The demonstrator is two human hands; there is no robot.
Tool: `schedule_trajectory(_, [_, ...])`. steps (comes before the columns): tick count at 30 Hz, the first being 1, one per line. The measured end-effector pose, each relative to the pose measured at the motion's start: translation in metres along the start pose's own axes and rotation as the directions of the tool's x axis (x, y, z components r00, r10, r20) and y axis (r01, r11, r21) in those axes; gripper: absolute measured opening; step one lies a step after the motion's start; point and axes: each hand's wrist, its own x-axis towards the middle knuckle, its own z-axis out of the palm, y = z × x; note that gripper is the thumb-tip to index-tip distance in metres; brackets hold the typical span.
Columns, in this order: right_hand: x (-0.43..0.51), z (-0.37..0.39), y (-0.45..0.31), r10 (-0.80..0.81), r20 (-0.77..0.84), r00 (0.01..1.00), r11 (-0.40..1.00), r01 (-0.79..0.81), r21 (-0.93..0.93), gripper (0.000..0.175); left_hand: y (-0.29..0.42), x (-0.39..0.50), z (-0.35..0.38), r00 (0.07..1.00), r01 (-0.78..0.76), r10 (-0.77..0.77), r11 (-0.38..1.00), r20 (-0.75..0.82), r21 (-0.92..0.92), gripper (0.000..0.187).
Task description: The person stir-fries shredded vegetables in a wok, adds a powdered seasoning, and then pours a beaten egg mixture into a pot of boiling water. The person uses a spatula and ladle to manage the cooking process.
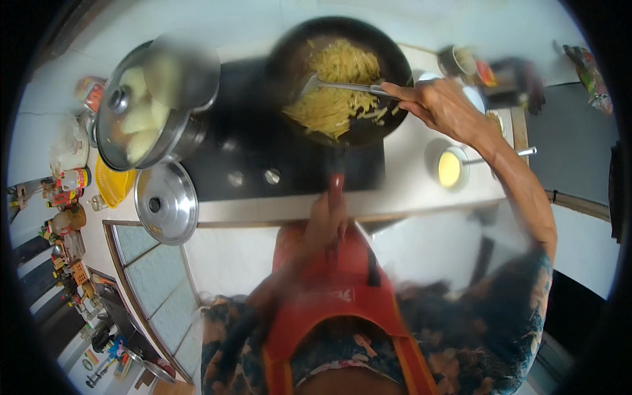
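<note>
A dark wok (286,59) stands on the black cooktop, its red handle (336,183) pointing towards me. My left hand (326,222) is wrapped around that handle. Pale yellow shredded food (321,113), perhaps potato strips, lies in two heaps inside the wok. My right hand (434,106) grips a metal spatula (345,86), whose blade rests among the shreds between the heaps. Stray strips lie on the right side of the wok. Part of the scene is blurred.
Left of the wok stands a steel pot with a glass lid (118,133) over pale pieces of food. A metal lid (166,203) and a yellow basket (114,185) are nearby. At right, a bowl of yellow liquid (449,169) holds a long-handled utensil. Bottles (74,179) line the left counter.
</note>
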Motion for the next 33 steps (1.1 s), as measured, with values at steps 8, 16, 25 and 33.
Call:
schedule_trajectory(8, [-0.122,-0.081,-0.013,0.411,0.169,0.896,0.832,-0.444,0.334,0.045,-0.007,0.003,0.005,1.000,0.006,-0.005,0.999,0.012,-0.038,0.011])
schedule_trajectory(16, [-0.092,-0.078,-0.068,0.456,0.289,0.842,0.877,-0.480,0.014,0.037,-0.008,0.007,0.007,0.999,0.021,-0.021,1.000,0.047,0.001,0.011])
schedule_trajectory(25, [-0.067,-0.110,-0.012,0.268,-0.006,0.963,0.935,-0.261,-0.240,0.030,-0.003,0.004,0.012,0.997,0.070,-0.067,0.996,0.045,-0.064,0.010])
schedule_trajectory(33, [-0.072,-0.150,-0.063,0.384,0.174,0.907,0.801,-0.234,-0.551,0.029,-0.010,0.006,0.009,0.998,-0.016,0.020,0.998,0.059,-0.068,0.010])
